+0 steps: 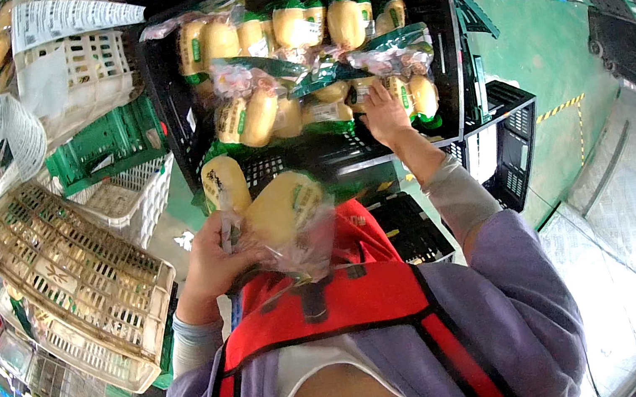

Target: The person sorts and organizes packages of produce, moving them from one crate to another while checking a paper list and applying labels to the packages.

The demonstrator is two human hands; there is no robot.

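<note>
In my left hand (217, 261) are the gathered plastic ends of clear bags. From them stand two pale-yellow vegetables shaped like butternut squash, a smaller bagged squash (225, 183) and a larger blurred bagged squash (281, 208). A black plastic crate (325, 165) lies before me, with rows of similar bagged squash (259, 116) bearing green and white labels. My right hand (387, 113) reaches over the crate's near side, its fingers on the near row at right. Whether it grips a pack is hidden. Twisted bag tops and green film (328, 72) lie between the rows.
At left, white slatted crates (78, 285) stack beside a green crate (105, 147); paper sheets (0, 149) with writing hang there. More black crates (506, 146) stand at right on a green floor (534, 52). A red apron (324, 306) covers my front.
</note>
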